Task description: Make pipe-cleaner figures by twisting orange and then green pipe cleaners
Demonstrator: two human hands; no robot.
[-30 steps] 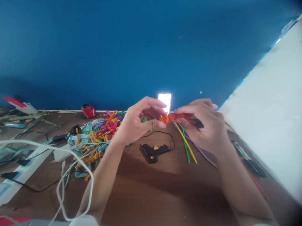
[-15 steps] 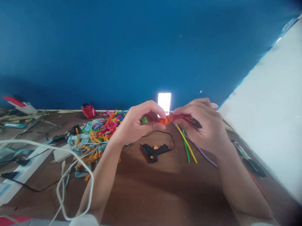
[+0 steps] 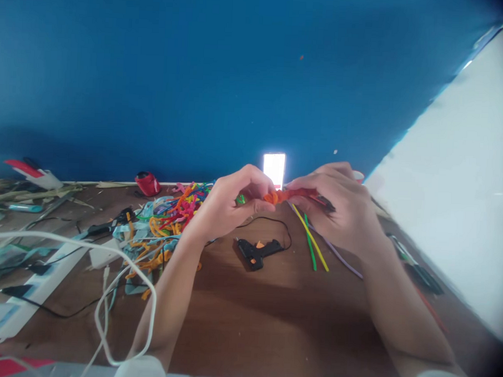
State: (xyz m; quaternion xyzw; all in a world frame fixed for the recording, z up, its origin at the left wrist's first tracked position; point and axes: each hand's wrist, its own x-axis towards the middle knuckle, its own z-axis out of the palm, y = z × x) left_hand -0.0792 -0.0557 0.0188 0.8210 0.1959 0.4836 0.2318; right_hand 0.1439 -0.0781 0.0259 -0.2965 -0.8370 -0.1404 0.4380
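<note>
Both hands are raised over the table, close together. My left hand (image 3: 234,201) pinches one end of an orange fuzzy pipe cleaner piece (image 3: 271,198), coiled or twisted at that end. My right hand (image 3: 334,200) is closed around the red-orange stretch of it, and a dark tip sticks out under the palm; I cannot make out whether that tip belongs to a separate tool. Below the hands a black hot glue gun (image 3: 257,254) lies on its side. Yellow (image 3: 318,248), green (image 3: 310,249) and purple (image 3: 343,258) pipe cleaners lie under my right hand.
A lit phone (image 3: 274,168) stands against the blue wall. Left of my arm are a heap of colourful pipe cleaners (image 3: 160,223), a white power strip (image 3: 43,285) and a looping white cable (image 3: 152,301). Dark-handled tools (image 3: 418,268) lie by the right wall.
Very little differs. My left fingers have shifted slightly around the orange coil, while my right hand keeps its hold nearly in place.
</note>
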